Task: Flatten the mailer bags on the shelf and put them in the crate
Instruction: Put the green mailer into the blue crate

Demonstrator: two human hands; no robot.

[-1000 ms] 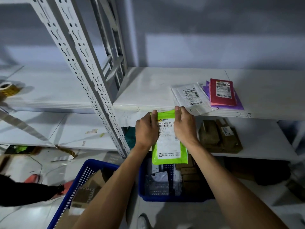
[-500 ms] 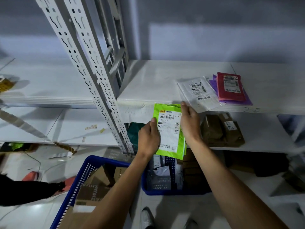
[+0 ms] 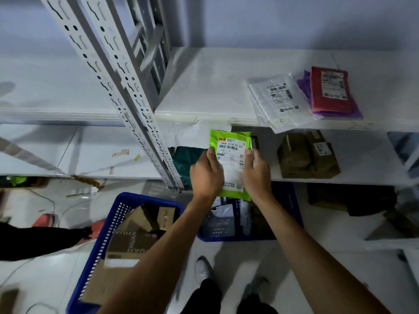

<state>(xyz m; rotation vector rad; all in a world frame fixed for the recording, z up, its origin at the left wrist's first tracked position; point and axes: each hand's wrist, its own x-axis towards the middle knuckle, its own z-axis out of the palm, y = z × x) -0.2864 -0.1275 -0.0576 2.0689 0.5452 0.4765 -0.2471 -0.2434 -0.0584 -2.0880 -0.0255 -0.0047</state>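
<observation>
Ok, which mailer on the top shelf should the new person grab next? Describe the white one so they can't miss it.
Start at the white top shelf, right of the perforated upright. Near its front edge lies the white mailer, one corner overhanging. It is the pale bag left of the red mailer, which is stacked on a purple one.

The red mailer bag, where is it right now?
In the head view the red mailer bag lies at far right on the top shelf, on a purple bag, beside the white mailer.
</observation>
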